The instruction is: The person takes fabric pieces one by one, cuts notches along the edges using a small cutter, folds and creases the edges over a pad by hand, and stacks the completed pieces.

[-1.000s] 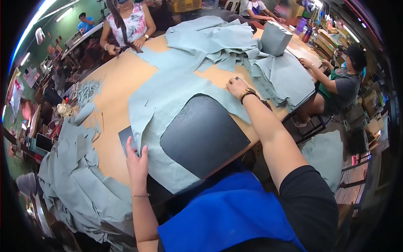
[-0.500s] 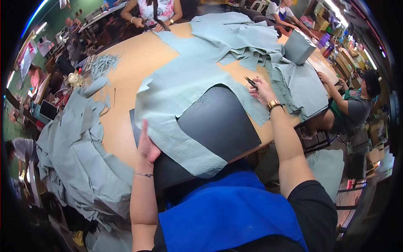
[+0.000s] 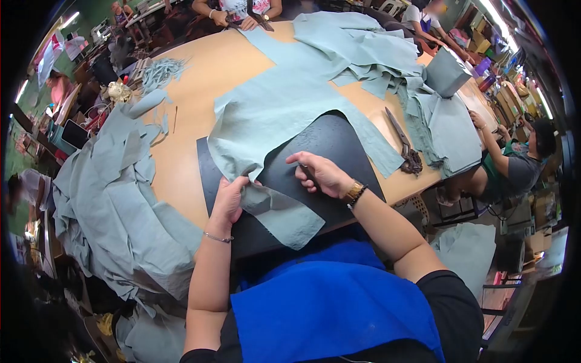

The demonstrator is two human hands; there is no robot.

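A large pale grey-green sheet of leather (image 3: 272, 100) spreads over the table and a black mat (image 3: 330, 145). My left hand (image 3: 229, 199) pinches the sheet's near inner edge, which puckers up at the thumb. Below that hand, a strip of the sheet (image 3: 284, 215) hangs toward the table's front edge. Over the mat is my right hand (image 3: 321, 174), its index finger pointing left and the other fingers curled around something dark, mostly hidden. To its right, dark-handled scissors (image 3: 400, 138) lie on the table beside the sheet.
Heaped leather pieces (image 3: 121, 212) drape over the left edge, with thin offcut strips (image 3: 162, 74) behind. Stacked sheets (image 3: 451, 130) and a grey-green block (image 3: 448, 71) stand right. Across the table a person (image 3: 248, 15) handles scissors; another person (image 3: 526, 151) is at the right.
My right hand has moved left and nearer from the scissors, which now lie uncovered on the table. My left hand, earlier flat beside the leather, now pinches its edge and lifts a fold.
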